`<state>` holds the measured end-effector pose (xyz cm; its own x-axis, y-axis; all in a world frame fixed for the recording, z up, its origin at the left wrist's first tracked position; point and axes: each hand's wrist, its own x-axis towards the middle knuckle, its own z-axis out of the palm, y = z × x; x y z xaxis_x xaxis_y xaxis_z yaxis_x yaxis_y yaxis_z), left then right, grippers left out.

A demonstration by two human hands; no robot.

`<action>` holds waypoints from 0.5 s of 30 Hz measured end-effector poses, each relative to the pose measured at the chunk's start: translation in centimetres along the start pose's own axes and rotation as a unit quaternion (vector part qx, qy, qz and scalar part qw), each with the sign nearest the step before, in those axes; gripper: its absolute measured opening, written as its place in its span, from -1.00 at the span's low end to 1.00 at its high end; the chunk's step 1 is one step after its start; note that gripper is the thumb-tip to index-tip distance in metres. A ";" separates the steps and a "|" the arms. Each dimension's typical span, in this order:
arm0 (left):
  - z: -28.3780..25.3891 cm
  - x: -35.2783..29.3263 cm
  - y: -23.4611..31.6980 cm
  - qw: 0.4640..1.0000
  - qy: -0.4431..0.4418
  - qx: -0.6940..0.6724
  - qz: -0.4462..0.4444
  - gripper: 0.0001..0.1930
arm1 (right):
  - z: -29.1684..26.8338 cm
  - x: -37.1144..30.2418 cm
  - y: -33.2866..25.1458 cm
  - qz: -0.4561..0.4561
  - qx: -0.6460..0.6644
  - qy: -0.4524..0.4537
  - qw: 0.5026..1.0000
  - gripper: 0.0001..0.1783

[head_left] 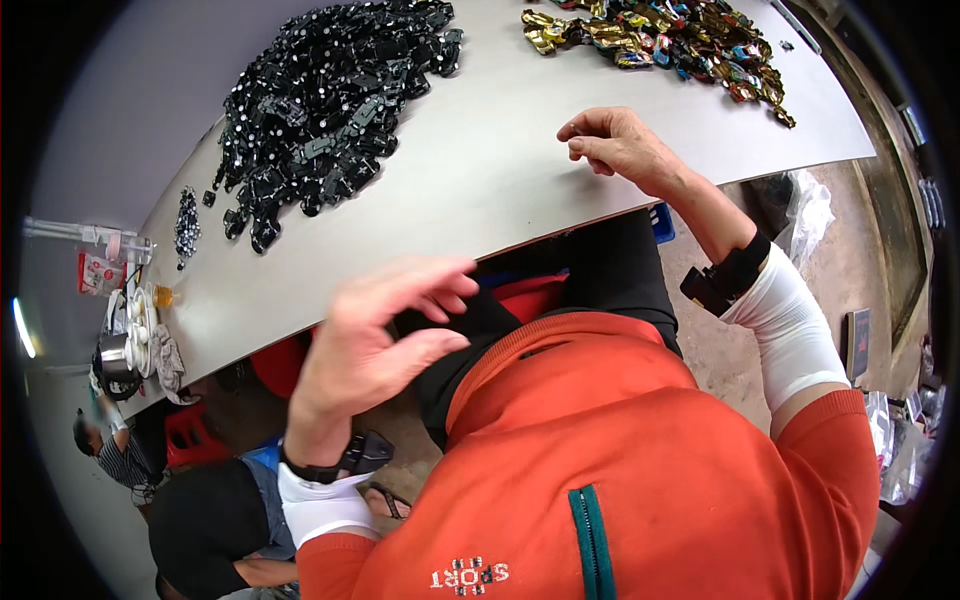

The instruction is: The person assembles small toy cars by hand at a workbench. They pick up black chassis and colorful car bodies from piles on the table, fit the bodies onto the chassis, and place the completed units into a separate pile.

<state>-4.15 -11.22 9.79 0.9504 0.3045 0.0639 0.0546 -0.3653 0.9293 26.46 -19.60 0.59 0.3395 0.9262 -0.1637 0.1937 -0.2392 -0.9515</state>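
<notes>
My left hand [375, 345] is raised in front of my body, near the table's front edge. Its thumb and fingers are apart and it holds nothing. Over the right part of the white table [480, 150] hovers my right hand [625, 150], its fingers loosely bent with gaps between them and nothing visible in them. A large heap of black toy car bases with wheels [315, 110] lies at the back left. Beyond my right hand is a heap of shiny gold and coloured toy car bodies [690, 45]. Both hands are apart from the heaps.
A small pile of silvery parts [187, 228] lies left of the black heap. Cups and a metal pot [116, 352] stand at the table's far left end. Another person [215, 520] bends low at lower left, near a red stool [193, 436]. Plastic bags [808, 215] lie at right.
</notes>
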 end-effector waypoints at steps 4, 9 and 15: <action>-3.0 -1.7 7.0 0.906 0.213 0.139 0.340 -0.45 | -0.4 0.5 1.3 0.028 0.029 0.023 0.999 -0.78; -4.1 -3.9 9.8 0.794 0.266 0.196 0.510 -0.46 | -0.2 1.0 1.8 0.037 0.047 0.029 0.998 -0.82; -4.0 -4.2 10.7 0.731 0.320 0.207 0.566 -0.47 | 0.1 1.3 1.9 0.051 0.020 0.046 0.997 -0.84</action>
<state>-8.78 -12.92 20.88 0.1271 -0.0986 0.9870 -0.4421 -0.8964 -0.0326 27.21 -18.79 -1.40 0.4386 0.8668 -0.2373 0.1184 -0.3175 -0.9408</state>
